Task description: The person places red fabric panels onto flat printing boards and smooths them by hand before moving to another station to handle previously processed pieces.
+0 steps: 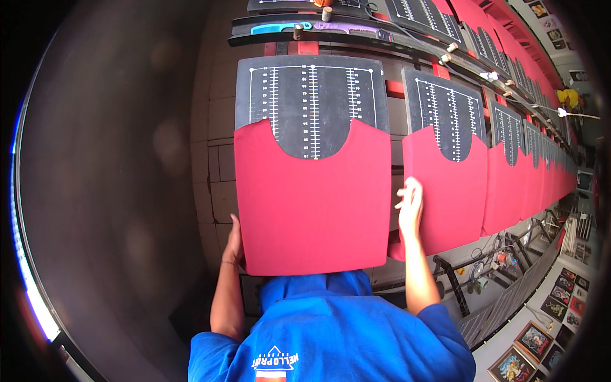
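Note:
A red garment panel (313,210) with a curved neckline cut lies smooth over a dark printing board (293,95) marked with white ruler scales. My left hand (234,240) rests along the panel's left edge near the bottom, one finger stretched upward; the rest of that hand is partly hidden by the edge. Off the panel's right side, my right hand (410,197) is raised with fingers apart and nothing visible in them. It overlaps the left edge of a second red panel (445,197), which lies on the neighbouring board (443,95).
More boards with red panels (506,191) run in a row to the right. A black rail (273,35) crosses behind, holding a blue-handled tool (280,28) and a purple one (344,27). Cables and a metal frame (450,283) stand at right. Framed pictures (533,340) lie lower right.

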